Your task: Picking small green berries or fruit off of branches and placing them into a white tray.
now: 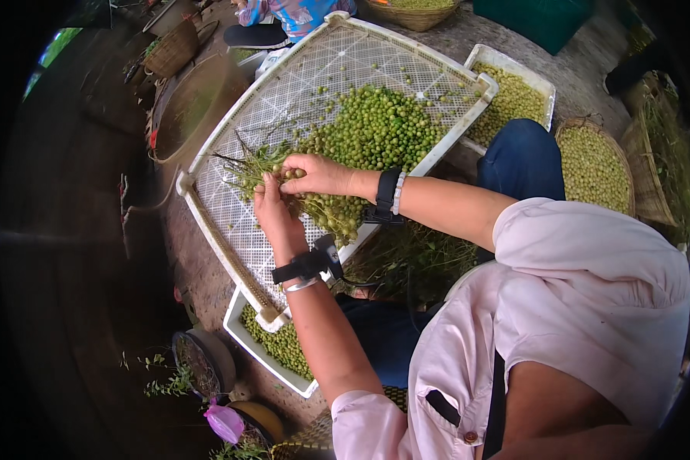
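Observation:
Over a white plastic mesh tray [244,123], my left hand [279,215] grips a bunch of thin green stems [247,172] with small round fruits. My right hand [319,175] meets it at the bunch, thumb and fingers closed around some of the fruits. Fruiting sprigs [333,218] hang below the two hands. A heap of loose green fruits [385,123] lies on the mesh just beyond, with single fruits scattered towards the far edge. Bare dark twigs rest near the fingertips. Part of the bunch is hidden behind my fingers.
White boxes of fruit stand by the tray, one at right [514,86] and one at lower left [276,345]. A wicker basket of fruit [595,167] sits farther right. Cut stems [420,259] lie below the tray. Another person [299,17] sits beyond it. Potted plants [204,362] stand lower left.

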Demonstrator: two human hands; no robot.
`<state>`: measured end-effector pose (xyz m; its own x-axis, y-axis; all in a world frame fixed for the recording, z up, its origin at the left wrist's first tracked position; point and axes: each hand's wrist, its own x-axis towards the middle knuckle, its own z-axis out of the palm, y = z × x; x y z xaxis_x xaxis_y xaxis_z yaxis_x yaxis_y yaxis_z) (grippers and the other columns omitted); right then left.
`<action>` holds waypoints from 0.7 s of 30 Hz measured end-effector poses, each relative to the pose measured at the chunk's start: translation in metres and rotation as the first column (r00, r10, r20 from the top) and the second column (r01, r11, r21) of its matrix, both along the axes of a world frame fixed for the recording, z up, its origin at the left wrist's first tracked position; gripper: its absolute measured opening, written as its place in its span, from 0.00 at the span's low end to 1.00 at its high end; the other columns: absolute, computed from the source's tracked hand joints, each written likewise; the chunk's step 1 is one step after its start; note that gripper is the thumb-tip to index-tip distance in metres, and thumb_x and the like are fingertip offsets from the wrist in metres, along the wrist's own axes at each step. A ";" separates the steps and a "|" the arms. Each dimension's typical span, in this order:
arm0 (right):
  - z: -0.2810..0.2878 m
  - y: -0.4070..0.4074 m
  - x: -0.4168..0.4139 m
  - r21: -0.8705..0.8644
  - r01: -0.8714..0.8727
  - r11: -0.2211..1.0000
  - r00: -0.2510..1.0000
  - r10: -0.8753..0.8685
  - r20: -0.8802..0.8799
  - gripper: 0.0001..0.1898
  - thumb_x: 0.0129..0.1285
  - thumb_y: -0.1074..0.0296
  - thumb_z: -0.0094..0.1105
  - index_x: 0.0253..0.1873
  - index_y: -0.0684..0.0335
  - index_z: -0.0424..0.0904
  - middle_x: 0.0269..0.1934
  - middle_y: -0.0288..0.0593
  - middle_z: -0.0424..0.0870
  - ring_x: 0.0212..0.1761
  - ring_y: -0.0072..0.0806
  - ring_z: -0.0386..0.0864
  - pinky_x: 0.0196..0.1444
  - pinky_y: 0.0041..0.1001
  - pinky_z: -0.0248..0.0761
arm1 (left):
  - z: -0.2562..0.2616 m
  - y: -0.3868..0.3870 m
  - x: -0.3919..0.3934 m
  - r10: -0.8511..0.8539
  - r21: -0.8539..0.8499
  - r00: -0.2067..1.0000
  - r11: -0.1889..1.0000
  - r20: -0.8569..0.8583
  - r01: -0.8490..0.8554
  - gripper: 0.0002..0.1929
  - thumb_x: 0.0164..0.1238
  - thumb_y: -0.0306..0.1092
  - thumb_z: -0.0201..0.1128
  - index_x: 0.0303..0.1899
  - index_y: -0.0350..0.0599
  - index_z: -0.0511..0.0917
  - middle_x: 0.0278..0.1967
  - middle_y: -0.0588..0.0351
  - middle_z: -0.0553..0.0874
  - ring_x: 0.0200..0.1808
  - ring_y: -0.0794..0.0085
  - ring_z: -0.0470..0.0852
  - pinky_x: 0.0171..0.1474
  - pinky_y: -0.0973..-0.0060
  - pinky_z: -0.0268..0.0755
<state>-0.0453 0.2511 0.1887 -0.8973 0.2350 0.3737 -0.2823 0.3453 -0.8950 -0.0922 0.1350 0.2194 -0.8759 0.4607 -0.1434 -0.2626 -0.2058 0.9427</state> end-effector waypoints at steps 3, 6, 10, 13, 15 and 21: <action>0.005 0.008 0.009 -0.144 -0.063 0.988 0.937 0.108 0.331 0.16 0.63 0.60 0.57 0.48 0.66 0.73 0.36 0.38 0.78 0.27 0.19 0.74 0.29 0.19 0.70 | -0.011 0.007 -0.001 0.059 -0.099 0.990 0.992 -0.128 -0.072 0.11 0.72 0.37 0.53 0.31 0.42 0.72 0.19 0.60 0.75 0.15 0.80 0.68 0.18 0.83 0.57; -0.008 0.008 0.008 -0.466 -0.053 0.883 0.921 0.224 0.320 0.13 0.67 0.60 0.53 0.44 0.65 0.73 0.32 0.36 0.75 0.24 0.18 0.70 0.23 0.20 0.65 | -0.023 0.016 -0.008 0.133 -0.149 0.974 0.976 -0.183 -0.162 0.12 0.71 0.35 0.54 0.28 0.40 0.72 0.18 0.61 0.73 0.15 0.80 0.65 0.18 0.80 0.56; -0.028 0.008 0.012 -0.696 0.069 0.715 0.904 0.250 0.346 0.12 0.70 0.59 0.49 0.42 0.63 0.74 0.29 0.31 0.70 0.24 0.14 0.64 0.23 0.17 0.61 | -0.034 0.032 -0.010 0.221 -0.143 0.973 0.963 -0.069 -0.229 0.12 0.70 0.33 0.54 0.27 0.39 0.72 0.19 0.59 0.74 0.16 0.78 0.67 0.19 0.78 0.57; -0.041 0.022 0.018 -0.676 0.111 0.729 0.898 0.217 0.382 0.13 0.69 0.58 0.50 0.41 0.63 0.74 0.28 0.31 0.71 0.26 0.14 0.64 0.23 0.18 0.60 | -0.034 0.045 -0.003 0.188 -0.169 0.982 0.968 0.007 -0.184 0.11 0.70 0.32 0.55 0.27 0.38 0.72 0.19 0.58 0.74 0.17 0.78 0.68 0.20 0.78 0.58; -0.046 0.030 0.019 -0.644 0.104 0.758 0.900 0.205 0.386 0.13 0.69 0.58 0.51 0.41 0.63 0.74 0.27 0.32 0.71 0.24 0.14 0.64 0.22 0.19 0.60 | -0.042 0.043 -0.014 0.213 -0.160 0.976 0.963 -0.040 -0.217 0.11 0.69 0.31 0.55 0.27 0.38 0.72 0.19 0.58 0.74 0.18 0.78 0.68 0.20 0.77 0.60; -0.048 0.026 0.036 -0.857 0.276 0.435 0.813 0.370 0.450 0.10 0.67 0.60 0.53 0.41 0.60 0.73 0.23 0.29 0.70 0.17 0.12 0.62 0.14 0.14 0.54 | -0.053 0.036 -0.028 0.312 -0.074 0.950 0.947 -0.007 -0.311 0.12 0.71 0.33 0.53 0.26 0.41 0.69 0.20 0.59 0.74 0.19 0.78 0.69 0.21 0.78 0.60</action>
